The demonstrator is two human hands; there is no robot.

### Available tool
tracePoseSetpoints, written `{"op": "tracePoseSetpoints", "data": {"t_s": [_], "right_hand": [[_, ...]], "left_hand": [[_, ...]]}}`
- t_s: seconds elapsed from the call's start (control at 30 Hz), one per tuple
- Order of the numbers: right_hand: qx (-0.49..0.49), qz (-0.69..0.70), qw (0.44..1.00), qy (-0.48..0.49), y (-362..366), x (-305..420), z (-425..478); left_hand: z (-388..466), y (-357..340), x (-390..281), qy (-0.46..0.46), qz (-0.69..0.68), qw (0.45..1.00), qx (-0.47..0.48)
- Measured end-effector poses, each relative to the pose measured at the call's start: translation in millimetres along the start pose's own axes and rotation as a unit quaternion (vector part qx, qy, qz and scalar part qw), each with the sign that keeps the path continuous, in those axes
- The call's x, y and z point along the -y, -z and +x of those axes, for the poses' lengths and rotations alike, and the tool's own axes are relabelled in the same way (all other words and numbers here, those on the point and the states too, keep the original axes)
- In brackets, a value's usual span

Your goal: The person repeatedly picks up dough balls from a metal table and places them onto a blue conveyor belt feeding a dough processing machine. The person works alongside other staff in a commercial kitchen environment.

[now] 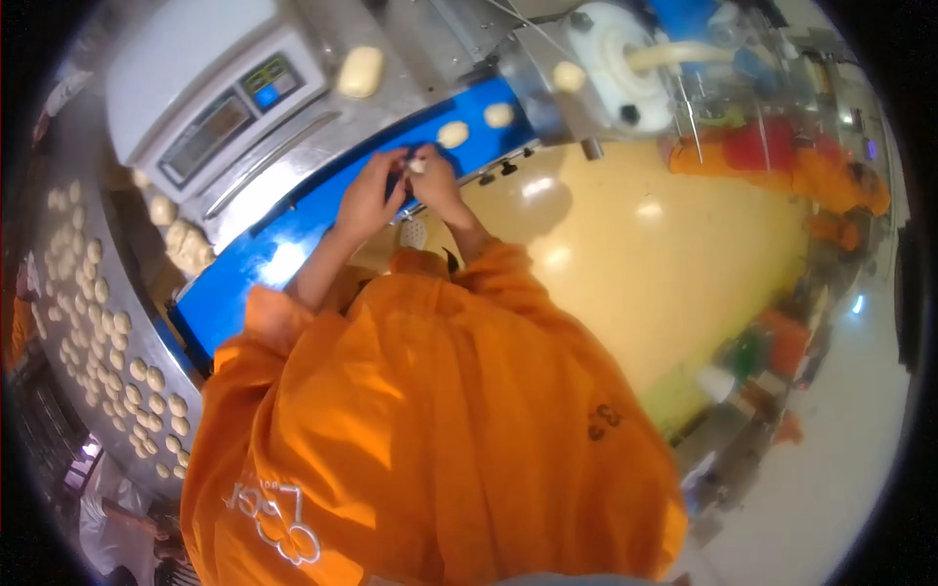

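Note:
Both my hands are over a blue conveyor belt (322,220). My right hand (440,189) has a small pale piece (417,165), apparently dough, pinched at its fingertips. Just left of it, my left hand (366,196) is curved, thumb and fingers apart, with nothing visible in it. Its fingertips come close to the pale piece; contact cannot be made out. Farther right on the belt lie a dough piece (453,134) and another dough piece (499,115). One more dough ball (569,76) sits beside the white round outlet plate (623,66) of a machine.
A white device with a display (220,110) stands behind the belt, near a dough block (360,72). At the belt's left are a large dough lump (188,247) and a dough ball (162,210). Several dough pieces cover a steel table (157,315). Another person's orange sleeve (828,183) shows at right.

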State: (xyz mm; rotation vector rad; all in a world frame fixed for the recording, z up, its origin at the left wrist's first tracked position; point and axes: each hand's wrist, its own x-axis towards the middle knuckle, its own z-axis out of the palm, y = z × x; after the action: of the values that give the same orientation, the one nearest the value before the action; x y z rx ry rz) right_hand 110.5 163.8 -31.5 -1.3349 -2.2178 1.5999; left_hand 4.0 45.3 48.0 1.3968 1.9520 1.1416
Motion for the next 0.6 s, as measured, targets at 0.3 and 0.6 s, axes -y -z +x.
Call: {"op": "tracePoseSetpoints", "data": {"t_s": [0.3, 0.6], "right_hand": [[0.053, 0.418, 0.902, -0.095, 149.4, -71.0, -93.8], [-0.048, 0.249, 0.906, 0.340, 133.1, 202.7, -88.3]], "left_hand": [[94.9, -104.2, 40.8, -0.015, 0.190, 0.981, 0.033], [131.1, -140.1, 32.9, 0.112, 0.103, 0.988, -0.002]]}}
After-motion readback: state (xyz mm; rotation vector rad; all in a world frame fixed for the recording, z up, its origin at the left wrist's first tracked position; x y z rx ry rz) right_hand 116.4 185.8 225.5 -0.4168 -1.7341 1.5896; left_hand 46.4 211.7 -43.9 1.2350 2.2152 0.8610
